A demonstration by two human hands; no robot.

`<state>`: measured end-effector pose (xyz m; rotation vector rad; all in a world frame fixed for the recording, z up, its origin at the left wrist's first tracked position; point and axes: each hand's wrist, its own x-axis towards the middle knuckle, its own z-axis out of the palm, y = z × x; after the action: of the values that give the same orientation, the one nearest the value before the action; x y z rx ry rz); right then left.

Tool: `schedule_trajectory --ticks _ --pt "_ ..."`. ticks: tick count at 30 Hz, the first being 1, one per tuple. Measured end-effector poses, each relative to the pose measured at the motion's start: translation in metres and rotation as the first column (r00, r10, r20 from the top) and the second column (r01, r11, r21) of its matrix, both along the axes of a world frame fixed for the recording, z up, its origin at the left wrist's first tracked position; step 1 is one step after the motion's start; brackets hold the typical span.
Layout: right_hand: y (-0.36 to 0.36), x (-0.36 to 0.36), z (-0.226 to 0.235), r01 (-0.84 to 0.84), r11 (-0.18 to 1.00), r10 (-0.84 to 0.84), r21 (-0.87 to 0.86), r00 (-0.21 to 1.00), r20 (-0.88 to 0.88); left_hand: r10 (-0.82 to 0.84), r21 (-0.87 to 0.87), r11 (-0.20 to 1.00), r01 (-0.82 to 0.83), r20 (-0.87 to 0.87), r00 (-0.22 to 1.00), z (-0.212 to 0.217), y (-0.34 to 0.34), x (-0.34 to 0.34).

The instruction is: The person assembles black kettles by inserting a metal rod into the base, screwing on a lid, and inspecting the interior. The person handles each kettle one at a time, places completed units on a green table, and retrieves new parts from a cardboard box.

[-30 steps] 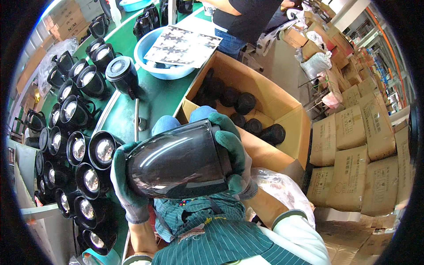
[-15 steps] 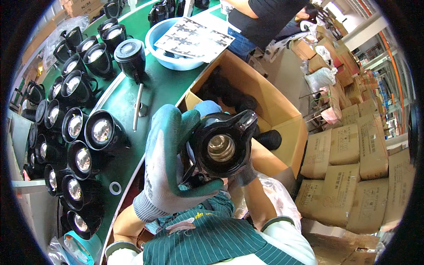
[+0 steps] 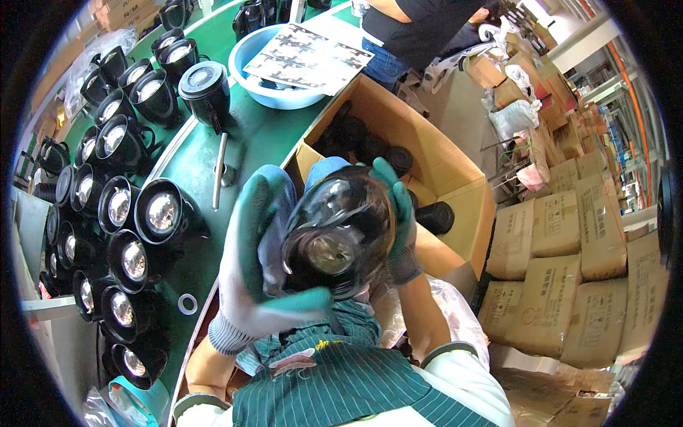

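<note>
A glossy black vacuum jug [image 3: 356, 206] with a silvery mouth is between my gloved hands, smeared by motion. My left hand [image 3: 245, 249], in a grey-white and green glove, is curved around its left side, with the thumb below. Blue cloth [image 3: 279, 231] shows between that glove and the jug, and more of it shows above the jug. My right hand [image 3: 400, 220], in a similar glove, grips the right side with its fingertips over the top edge. The jug's handle and spout cannot be made out.
Several black jugs [image 3: 163, 213] with silvery mouths crowd the green table [image 3: 249, 142] at left. Near them are a lidded jug [image 3: 205, 89], a metal rod [image 3: 220, 174] and a white ring [image 3: 187, 304]. Beyond lie a blue basin [image 3: 245, 53] and an open carton [image 3: 455, 178] holding black parts. Stacked cartons [image 3: 548, 285] stand right.
The jug has turned and tilted, so its mouth sits lower left and its spout no longer shows clearly. My right hand has come up from beneath onto its right side.
</note>
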<state>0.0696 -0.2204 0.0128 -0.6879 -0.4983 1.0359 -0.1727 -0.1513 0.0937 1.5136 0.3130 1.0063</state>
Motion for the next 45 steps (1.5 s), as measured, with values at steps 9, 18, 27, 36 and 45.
schedule_trajectory --ticks 9,18,27,36,45 --pt "0.002 0.008 0.089 -0.024 0.997 -0.042 0.073 0.626 0.779 0.014 -0.354 0.929 -0.103 -0.247 0.969 -0.115 -0.012 -0.037" --pt "0.008 -0.001 0.076 -0.076 0.985 -0.122 0.153 0.320 0.940 0.100 -0.164 0.974 -0.155 -0.299 0.949 -0.180 -0.049 -0.044" --pt "0.017 -0.008 0.069 -0.159 0.973 -0.160 0.166 0.050 0.986 0.332 0.700 0.712 0.050 -0.399 0.855 -0.167 -0.022 -0.071" --pt "0.030 -0.019 -0.007 -0.156 0.985 -0.094 0.077 -0.104 0.990 0.230 0.693 0.686 0.222 -0.496 0.837 -0.134 0.034 -0.078" --pt "0.025 -0.023 -0.038 -0.089 0.992 0.102 -0.094 0.085 0.991 0.398 0.552 0.827 -0.104 -0.445 0.802 -0.122 0.076 -0.027"
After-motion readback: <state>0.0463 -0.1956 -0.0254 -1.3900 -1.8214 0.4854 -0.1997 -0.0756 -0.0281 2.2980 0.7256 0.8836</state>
